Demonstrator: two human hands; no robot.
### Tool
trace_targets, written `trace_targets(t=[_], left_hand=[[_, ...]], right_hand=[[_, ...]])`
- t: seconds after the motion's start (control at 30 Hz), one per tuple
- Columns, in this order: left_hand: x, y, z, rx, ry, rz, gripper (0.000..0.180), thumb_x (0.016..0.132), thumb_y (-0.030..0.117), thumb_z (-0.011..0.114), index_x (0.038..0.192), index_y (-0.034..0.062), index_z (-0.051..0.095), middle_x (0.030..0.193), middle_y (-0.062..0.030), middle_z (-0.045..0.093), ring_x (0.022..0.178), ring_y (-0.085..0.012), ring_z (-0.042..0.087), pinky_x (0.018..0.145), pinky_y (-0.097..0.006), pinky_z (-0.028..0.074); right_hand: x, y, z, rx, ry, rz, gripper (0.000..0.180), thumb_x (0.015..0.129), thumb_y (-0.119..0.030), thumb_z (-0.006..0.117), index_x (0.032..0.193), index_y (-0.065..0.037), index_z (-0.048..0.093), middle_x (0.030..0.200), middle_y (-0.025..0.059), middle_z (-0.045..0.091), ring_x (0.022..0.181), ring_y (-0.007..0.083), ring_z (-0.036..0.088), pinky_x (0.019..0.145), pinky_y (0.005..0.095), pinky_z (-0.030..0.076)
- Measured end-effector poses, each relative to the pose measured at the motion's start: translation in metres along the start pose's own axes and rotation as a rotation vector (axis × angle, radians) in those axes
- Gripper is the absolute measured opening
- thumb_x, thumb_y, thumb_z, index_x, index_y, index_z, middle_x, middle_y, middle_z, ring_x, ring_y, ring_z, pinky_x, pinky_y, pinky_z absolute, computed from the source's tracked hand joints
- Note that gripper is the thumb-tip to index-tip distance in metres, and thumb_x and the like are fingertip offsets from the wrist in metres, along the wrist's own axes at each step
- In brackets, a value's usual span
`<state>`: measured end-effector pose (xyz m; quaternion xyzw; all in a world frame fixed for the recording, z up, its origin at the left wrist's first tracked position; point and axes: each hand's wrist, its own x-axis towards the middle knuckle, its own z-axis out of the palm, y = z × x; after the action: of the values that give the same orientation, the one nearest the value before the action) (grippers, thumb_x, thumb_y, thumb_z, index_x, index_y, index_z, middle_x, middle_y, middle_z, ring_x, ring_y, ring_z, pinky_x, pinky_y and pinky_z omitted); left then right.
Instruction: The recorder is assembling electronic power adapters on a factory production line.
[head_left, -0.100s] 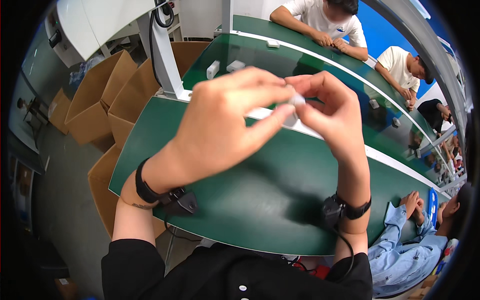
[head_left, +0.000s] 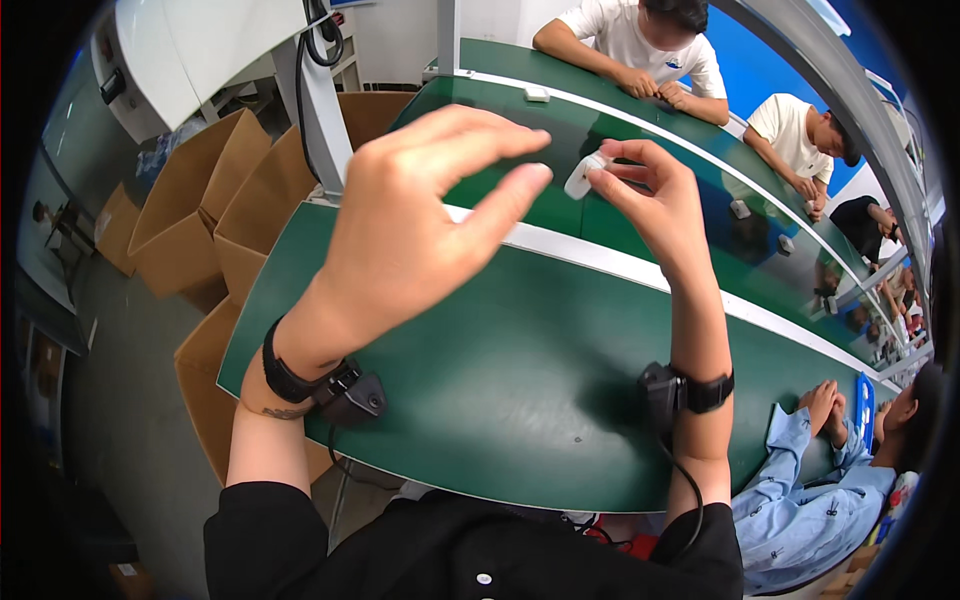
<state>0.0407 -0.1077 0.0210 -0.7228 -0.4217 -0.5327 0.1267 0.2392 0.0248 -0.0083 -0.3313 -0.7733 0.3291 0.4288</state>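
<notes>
My right hand [head_left: 664, 208] pinches a small white plastic piece [head_left: 580, 178] between thumb and fingers, holding it up in front of the green belt. The piece has a rounded end, and its exact kind is hard to make out. To its left, my left hand [head_left: 395, 225] is raised with thumb and fingers apart and nothing between them. That hand is separated from the piece by a short gap. Both hands are above the green tabletop [head_left: 500, 400], and each wrist wears a black strap with a small black device.
Beyond a white rail [head_left: 560, 246] runs the green belt [head_left: 465, 95], carrying a white block [head_left: 537, 95] and other small white pieces [head_left: 740, 209]. Cardboard boxes [head_left: 190, 215] stand at the left by a grey post [head_left: 325, 120]. Co-workers sit across the belt and at the right.
My left hand has come off the white piece and moved left, its fingers apart. The piece stays in my right hand, now more exposed.
</notes>
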Motion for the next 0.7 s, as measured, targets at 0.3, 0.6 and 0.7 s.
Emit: trace_targets(t=[0.3, 0.6, 0.7], left_hand=[[0.009, 0.002, -0.014, -0.025, 0.084, -0.010, 0.014, 0.078, -0.003, 0.067, 0.091, -0.0011, 0.070, 0.077, -0.0104, 0.067, 0.070, -0.0162, 0.064, 0.064, -0.026, 0.050], [-0.009, 0.032, -0.027, -0.874, 0.103, 0.072, 0.020, 0.084, 0.001, 0.063, 0.104, 0.0025, 0.066, 0.086, -0.0061, 0.067, 0.069, -0.0154, 0.062, 0.065, -0.025, 0.050], [-0.025, 0.056, -0.057, -0.899, 0.007, 0.036, 0.013, 0.083, 0.004, 0.065, 0.095, 0.0024, 0.068, 0.083, -0.0051, 0.068, 0.069, -0.0148, 0.063, 0.064, -0.024, 0.051]], right_hand=[[0.011, 0.007, -0.041, -0.121, 0.181, -0.058, 0.023, 0.086, -0.015, 0.066, 0.101, 0.001, 0.067, 0.093, 0.0093, 0.070, 0.083, 0.0127, 0.065, 0.077, 0.0275, 0.051], [-0.069, -0.081, -0.090, 0.720, -0.291, -0.694, 0.038, 0.092, -0.013, 0.057, 0.127, 0.000, 0.053, 0.070, 0.0024, 0.058, 0.059, 0.0115, 0.052, 0.056, 0.0235, 0.046], [-0.108, -0.093, -0.136, 0.778, -0.480, -0.764, 0.024, 0.081, -0.007, 0.066, 0.058, -0.002, 0.069, 0.062, 0.0075, 0.069, 0.049, 0.0107, 0.063, 0.058, 0.0217, 0.054]])
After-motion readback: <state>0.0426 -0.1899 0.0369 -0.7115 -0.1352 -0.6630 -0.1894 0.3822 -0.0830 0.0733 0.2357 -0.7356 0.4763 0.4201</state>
